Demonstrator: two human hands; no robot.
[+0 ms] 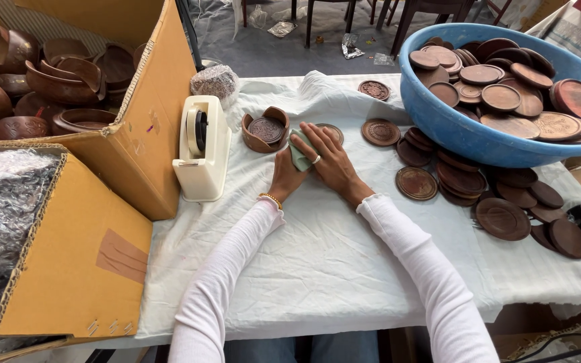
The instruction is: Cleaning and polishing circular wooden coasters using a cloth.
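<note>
1. Left hand: curled closed around a pale green cloth on the white-covered table.
2. Right hand: fingers extended flat, pressing the cloth onto a brown wooden disc.
3. Wooden holder: just left of the hands.
4. Tape dispenser: farther left.
5. Blue basin: right, filled with discs.
</note>
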